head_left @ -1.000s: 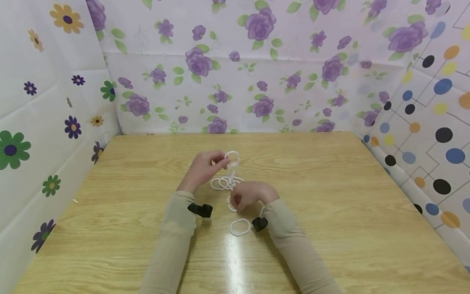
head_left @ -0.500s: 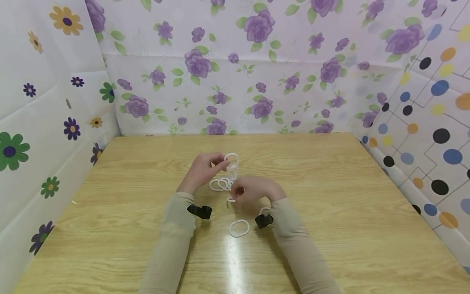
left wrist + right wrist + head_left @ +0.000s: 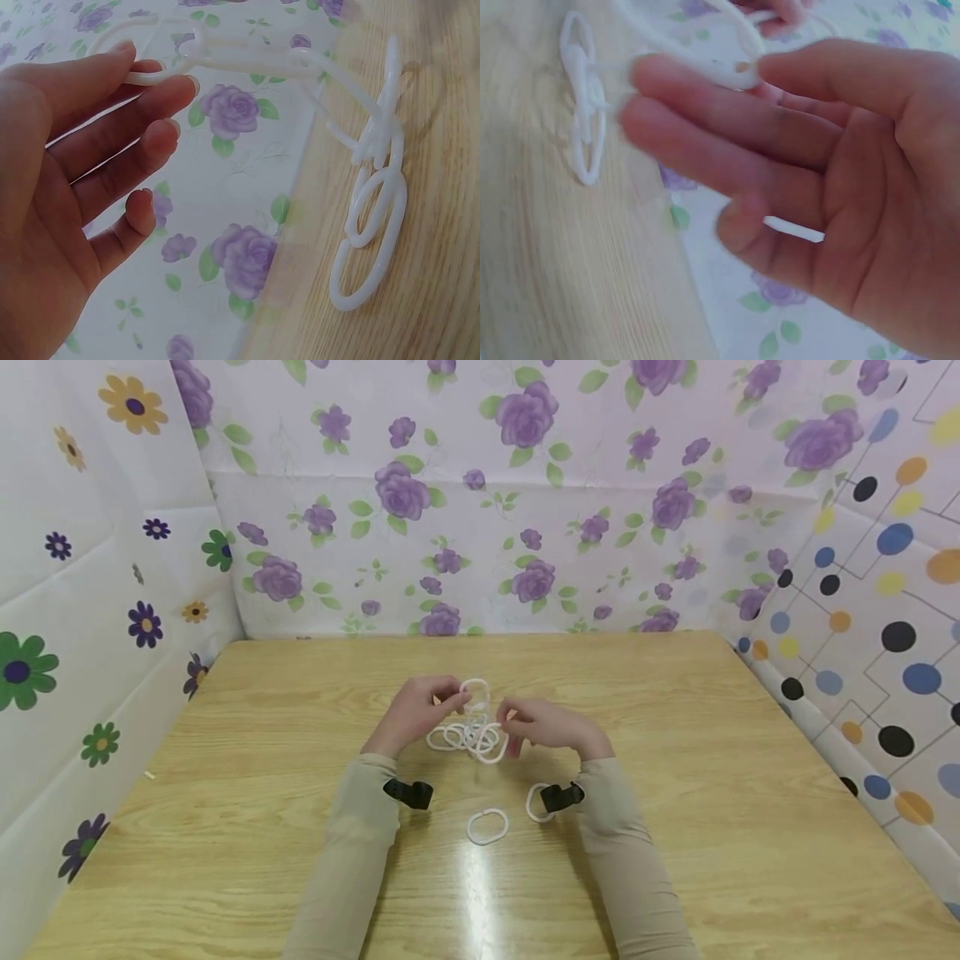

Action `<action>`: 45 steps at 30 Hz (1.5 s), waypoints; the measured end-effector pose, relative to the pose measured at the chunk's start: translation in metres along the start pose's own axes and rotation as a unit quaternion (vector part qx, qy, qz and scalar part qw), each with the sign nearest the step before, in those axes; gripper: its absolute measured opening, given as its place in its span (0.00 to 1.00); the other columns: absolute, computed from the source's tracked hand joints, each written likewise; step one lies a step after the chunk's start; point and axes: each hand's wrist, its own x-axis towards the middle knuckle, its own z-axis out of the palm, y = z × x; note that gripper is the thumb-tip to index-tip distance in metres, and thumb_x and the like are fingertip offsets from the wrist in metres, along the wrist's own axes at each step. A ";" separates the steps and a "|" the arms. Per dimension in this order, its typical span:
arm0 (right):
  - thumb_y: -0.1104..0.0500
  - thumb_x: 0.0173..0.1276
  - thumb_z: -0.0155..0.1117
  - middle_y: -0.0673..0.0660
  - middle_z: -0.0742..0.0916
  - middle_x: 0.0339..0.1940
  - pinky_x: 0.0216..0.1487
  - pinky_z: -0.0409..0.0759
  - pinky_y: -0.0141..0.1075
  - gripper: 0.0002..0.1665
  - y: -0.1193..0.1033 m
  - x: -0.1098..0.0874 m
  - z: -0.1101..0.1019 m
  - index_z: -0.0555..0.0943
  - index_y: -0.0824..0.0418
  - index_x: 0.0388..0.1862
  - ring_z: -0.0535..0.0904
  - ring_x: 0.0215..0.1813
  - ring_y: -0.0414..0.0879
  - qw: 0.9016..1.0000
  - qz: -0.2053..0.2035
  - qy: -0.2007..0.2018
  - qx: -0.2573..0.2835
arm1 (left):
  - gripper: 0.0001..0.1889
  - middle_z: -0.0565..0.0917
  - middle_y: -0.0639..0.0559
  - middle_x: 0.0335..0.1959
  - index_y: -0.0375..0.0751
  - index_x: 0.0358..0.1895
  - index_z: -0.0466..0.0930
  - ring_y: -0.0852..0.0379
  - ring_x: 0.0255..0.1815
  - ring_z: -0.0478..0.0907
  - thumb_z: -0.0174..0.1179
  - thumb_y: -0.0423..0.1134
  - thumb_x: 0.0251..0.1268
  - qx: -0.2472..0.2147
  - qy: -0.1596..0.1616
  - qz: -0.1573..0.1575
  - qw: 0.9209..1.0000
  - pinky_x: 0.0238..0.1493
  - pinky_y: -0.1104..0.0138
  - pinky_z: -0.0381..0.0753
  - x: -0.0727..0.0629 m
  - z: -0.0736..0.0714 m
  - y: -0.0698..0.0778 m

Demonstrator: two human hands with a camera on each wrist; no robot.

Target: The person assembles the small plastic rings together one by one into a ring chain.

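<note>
L hand pinches ring chain top, R hand grips a ring (white)

No readable text, labels, brands, numbers or signs on any surface, only flower and dot patterns

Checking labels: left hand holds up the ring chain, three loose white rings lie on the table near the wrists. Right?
Not quite: the head view shows two loose rings, one mid-table and one by the right wrist. The left hand does hold up the ring chain over the table.
</note>
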 end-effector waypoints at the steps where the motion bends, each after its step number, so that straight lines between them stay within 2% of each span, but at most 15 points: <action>1: 0.58 0.78 0.46 0.56 0.89 0.27 0.36 0.75 0.36 0.10 0.001 -0.001 -0.001 0.71 0.63 0.48 0.85 0.34 0.47 1.000 -0.004 0.016 0.005 | 0.11 0.85 0.48 0.28 0.44 0.33 0.83 0.57 0.30 0.77 0.57 0.46 0.70 -0.001 -0.003 -0.001 1.000 0.32 0.66 0.72 0.000 0.000 0.000; 7: 0.58 0.78 0.46 0.55 0.87 0.25 0.36 0.72 0.36 0.08 0.008 -0.005 -0.008 0.72 0.59 0.47 0.84 0.33 0.51 0.994 -0.017 0.102 0.037 | 0.13 0.85 0.50 0.29 0.43 0.36 0.84 0.58 0.31 0.77 0.57 0.48 0.71 -0.002 -0.009 -0.001 1.000 0.32 0.66 0.73 -0.001 0.003 -0.002; 11: 0.57 0.78 0.47 0.55 0.87 0.24 0.39 0.74 0.38 0.09 0.009 -0.007 -0.011 0.73 0.60 0.49 0.83 0.32 0.48 0.990 -0.010 0.135 0.048 | 0.12 0.85 0.50 0.29 0.45 0.35 0.84 0.59 0.31 0.76 0.57 0.48 0.70 -0.003 -0.009 0.001 1.000 0.32 0.67 0.72 0.000 0.004 -0.003; 14: 0.57 0.78 0.49 0.55 0.86 0.24 0.43 0.77 0.46 0.10 0.007 -0.008 -0.012 0.73 0.61 0.49 0.82 0.30 0.45 0.986 0.001 0.153 0.062 | 0.12 0.85 0.47 0.30 0.47 0.35 0.84 0.59 0.31 0.76 0.56 0.48 0.71 -0.006 -0.012 0.004 1.000 0.31 0.66 0.72 -0.001 0.004 -0.002; 18: 0.59 0.77 0.50 0.56 0.86 0.24 0.46 0.77 0.52 0.11 0.004 -0.008 -0.013 0.74 0.63 0.50 0.82 0.29 0.44 0.983 0.009 0.168 0.074 | 0.12 0.86 0.44 0.31 0.47 0.36 0.84 0.58 0.31 0.77 0.56 0.48 0.71 -0.008 -0.019 0.004 1.000 0.31 0.66 0.73 -0.001 0.004 -0.001; 27: 0.58 0.76 0.51 0.59 0.86 0.24 0.46 0.78 0.48 0.14 0.004 -0.005 -0.011 0.75 0.67 0.51 0.82 0.27 0.44 0.979 0.028 0.184 0.085 | 0.13 0.86 0.44 0.31 0.43 0.36 0.84 0.58 0.31 0.76 0.56 0.47 0.71 0.001 -0.029 0.010 1.000 0.32 0.65 0.73 0.000 0.005 0.000; 34: 0.58 0.76 0.52 0.57 0.85 0.22 0.41 0.76 0.37 0.14 0.004 -0.001 -0.008 0.75 0.66 0.51 0.82 0.27 0.43 0.978 0.045 0.190 0.078 | 0.14 0.86 0.44 0.32 0.41 0.37 0.84 0.57 0.31 0.76 0.56 0.48 0.71 0.006 -0.038 0.012 0.999 0.35 0.65 0.74 0.000 0.006 0.000; 41: 0.58 0.76 0.51 0.55 0.85 0.21 0.39 0.74 0.36 0.15 0.004 0.001 -0.007 0.74 0.69 0.53 0.81 0.25 0.43 0.976 0.051 0.198 0.074 | 0.14 0.86 0.44 0.31 0.42 0.37 0.84 0.58 0.31 0.76 0.57 0.48 0.71 0.013 -0.041 0.021 0.999 0.36 0.64 0.75 0.000 0.006 0.000; 45: 0.59 0.76 0.51 0.55 0.85 0.21 0.38 0.74 0.36 0.14 0.002 0.001 -0.007 0.74 0.67 0.52 0.81 0.25 0.43 0.976 0.054 0.201 0.069 | 0.14 0.86 0.44 0.31 0.41 0.36 0.84 0.58 0.30 0.76 0.57 0.48 0.71 0.010 -0.045 0.024 0.999 0.37 0.64 0.75 0.001 0.006 0.000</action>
